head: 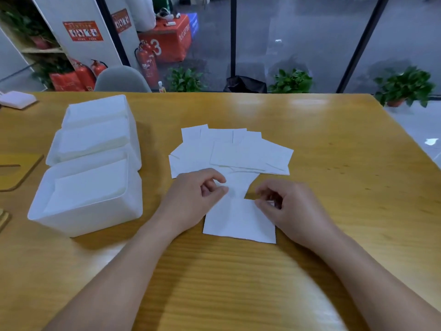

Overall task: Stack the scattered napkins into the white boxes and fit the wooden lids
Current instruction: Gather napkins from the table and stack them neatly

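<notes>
Several white napkins (238, 149) lie fanned out and overlapping at the middle of the wooden table (334, 144). One napkin (238, 220) lies closest to me between my hands. My left hand (195, 197) pinches its upper left edge with curled fingers. My right hand (284, 206) pinches its right edge. Three white boxes stand in a row on the left: a near box (88, 197), a middle box (93, 142) and a far box (100, 111), each holding stacked napkins. A wooden lid (16, 170) with a slot lies left of the boxes.
Another wooden lid's edge (3, 218) shows at the far left. A white flat object (18, 99) sits at the table's back left corner. A grey chair (121, 80) stands behind the table. Potted plants and fire extinguishers line the glass wall beyond.
</notes>
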`<action>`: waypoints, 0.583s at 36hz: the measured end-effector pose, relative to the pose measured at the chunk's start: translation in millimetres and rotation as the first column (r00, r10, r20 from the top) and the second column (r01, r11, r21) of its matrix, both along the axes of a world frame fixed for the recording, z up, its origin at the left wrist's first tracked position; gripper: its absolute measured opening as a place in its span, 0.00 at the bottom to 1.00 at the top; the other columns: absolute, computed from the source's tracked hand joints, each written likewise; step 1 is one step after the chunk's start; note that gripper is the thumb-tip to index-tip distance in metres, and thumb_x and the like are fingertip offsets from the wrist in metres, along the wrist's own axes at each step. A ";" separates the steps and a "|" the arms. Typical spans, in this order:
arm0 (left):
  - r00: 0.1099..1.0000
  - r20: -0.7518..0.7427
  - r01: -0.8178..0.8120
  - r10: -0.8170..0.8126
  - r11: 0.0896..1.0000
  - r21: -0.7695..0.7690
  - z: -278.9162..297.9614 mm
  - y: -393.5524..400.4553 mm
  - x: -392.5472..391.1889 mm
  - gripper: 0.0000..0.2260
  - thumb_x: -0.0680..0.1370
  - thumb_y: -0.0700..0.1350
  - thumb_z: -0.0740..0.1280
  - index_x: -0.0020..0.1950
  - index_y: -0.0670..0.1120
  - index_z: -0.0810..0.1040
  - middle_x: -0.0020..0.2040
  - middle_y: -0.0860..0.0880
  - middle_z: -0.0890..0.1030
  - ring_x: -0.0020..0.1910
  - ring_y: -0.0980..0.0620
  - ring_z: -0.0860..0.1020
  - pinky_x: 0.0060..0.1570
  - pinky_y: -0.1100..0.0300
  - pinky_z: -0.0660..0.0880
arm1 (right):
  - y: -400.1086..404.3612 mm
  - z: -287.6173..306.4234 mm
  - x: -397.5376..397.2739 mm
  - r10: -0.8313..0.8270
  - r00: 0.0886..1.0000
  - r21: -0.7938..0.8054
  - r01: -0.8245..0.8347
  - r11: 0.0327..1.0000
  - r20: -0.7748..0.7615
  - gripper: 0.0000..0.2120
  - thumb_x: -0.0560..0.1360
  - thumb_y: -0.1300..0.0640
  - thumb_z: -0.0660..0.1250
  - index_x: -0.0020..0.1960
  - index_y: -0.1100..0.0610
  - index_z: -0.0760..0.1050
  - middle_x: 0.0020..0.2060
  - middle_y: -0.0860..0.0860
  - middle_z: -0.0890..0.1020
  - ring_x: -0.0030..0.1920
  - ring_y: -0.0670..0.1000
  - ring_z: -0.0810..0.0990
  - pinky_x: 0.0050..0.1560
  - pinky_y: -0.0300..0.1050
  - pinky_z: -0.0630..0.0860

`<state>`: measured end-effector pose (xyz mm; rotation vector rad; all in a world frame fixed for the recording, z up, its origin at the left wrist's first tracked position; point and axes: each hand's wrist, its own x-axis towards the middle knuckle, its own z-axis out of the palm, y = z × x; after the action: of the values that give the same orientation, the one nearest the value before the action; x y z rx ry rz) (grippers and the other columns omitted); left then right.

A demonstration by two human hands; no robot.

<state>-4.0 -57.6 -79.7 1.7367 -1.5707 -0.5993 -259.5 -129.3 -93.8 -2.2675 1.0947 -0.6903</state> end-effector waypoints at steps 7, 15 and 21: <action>0.992 0.080 -0.081 0.095 0.983 -0.165 1.6 -21.2 6.7 0.02 0.83 0.50 0.73 0.53 0.56 0.85 0.45 0.57 0.83 0.46 0.54 0.79 0.46 0.62 0.76 | -6.1 -5.2 7.5 0.006 1.000 -0.091 -0.007 0.996 -0.016 0.06 0.79 0.56 0.74 0.53 0.46 0.83 0.41 0.38 0.80 0.41 0.41 0.78 0.40 0.44 0.75; 0.945 0.307 -0.098 0.117 0.992 -0.076 -2.6 -89.3 5.1 0.16 0.87 0.51 0.63 0.75 0.52 0.77 0.73 0.55 0.78 0.76 0.48 0.67 0.73 0.53 0.62 | -11.8 -6.9 13.0 -0.009 1.000 -0.078 0.011 0.997 0.025 0.06 0.80 0.56 0.73 0.53 0.45 0.83 0.42 0.39 0.82 0.42 0.43 0.79 0.43 0.49 0.78; 0.912 0.408 -0.063 0.040 0.997 0.043 -0.9 -108.1 3.7 0.20 0.86 0.55 0.64 0.78 0.54 0.73 0.69 0.53 0.79 0.73 0.46 0.65 0.71 0.48 0.60 | -14.1 -7.8 11.9 -0.001 0.998 -0.030 0.003 1.000 0.057 0.06 0.80 0.56 0.74 0.52 0.45 0.84 0.42 0.40 0.82 0.41 0.45 0.79 0.43 0.48 0.78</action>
<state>-0.3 -165.6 -80.5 2.0350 -1.7914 -0.2622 -247.6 -143.4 -101.5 -2.2578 1.0664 -0.7717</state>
